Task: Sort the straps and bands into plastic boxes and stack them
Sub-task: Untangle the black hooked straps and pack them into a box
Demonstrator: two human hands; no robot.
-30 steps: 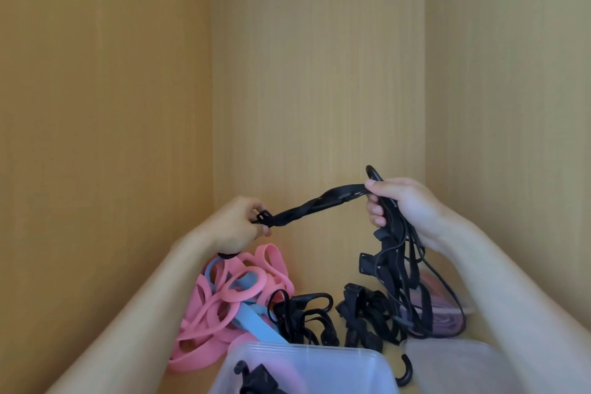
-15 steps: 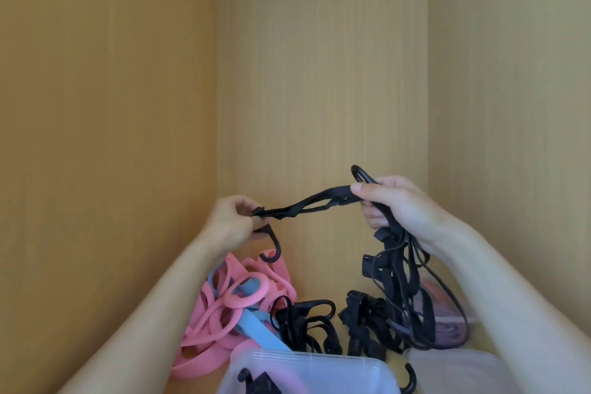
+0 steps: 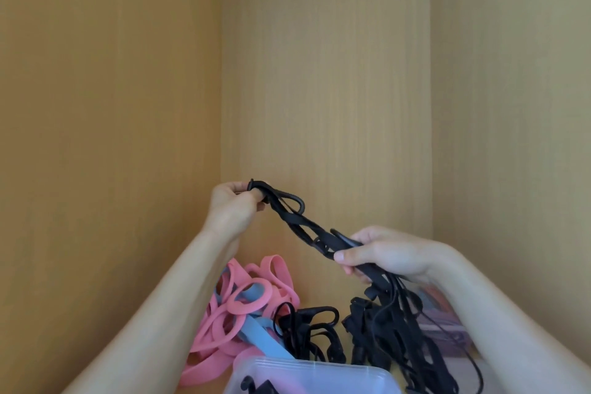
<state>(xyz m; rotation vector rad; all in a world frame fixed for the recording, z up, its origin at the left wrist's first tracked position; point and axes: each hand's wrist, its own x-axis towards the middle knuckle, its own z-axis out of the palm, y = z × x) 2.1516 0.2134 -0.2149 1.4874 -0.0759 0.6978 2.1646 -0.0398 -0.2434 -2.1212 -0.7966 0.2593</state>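
setting: inside a wooden cabinet (image 3: 319,73), plain tan panels left, back and right; things lie on its floor at the bottom of the view.

left hand (image 3: 232,206): raised, grip closed on one end of a black strap (image 3: 297,224), hook end poking past the fingers.
right hand (image 3: 383,257): lower, grip closed around the same strap further along; below it a tangle of black straps (image 3: 393,329) hangs down to the floor. the strap runs taut and slanted between the two hands, twisted on itself.

pile, left: pink bands (image 3: 224,323) with a blue band (image 3: 265,342) across them, loose on the floor. middle: more black hooked straps (image 3: 307,329), loose. behind the right forearm something purplish, too blurred to tell.

clear plastic box (image 3: 313,374) at the bottom edge, near side. a black hooked piece shows in it at the lower left; possibly some pink too, not sure through the plastic.

judgement: step in hand is pulling one strap free of the tangle. progress early — most of the bands and straps are unsorted, one box barely started. left to do: finish the black straps, box the pink and blue bands, then stack. no stacking visible yet.
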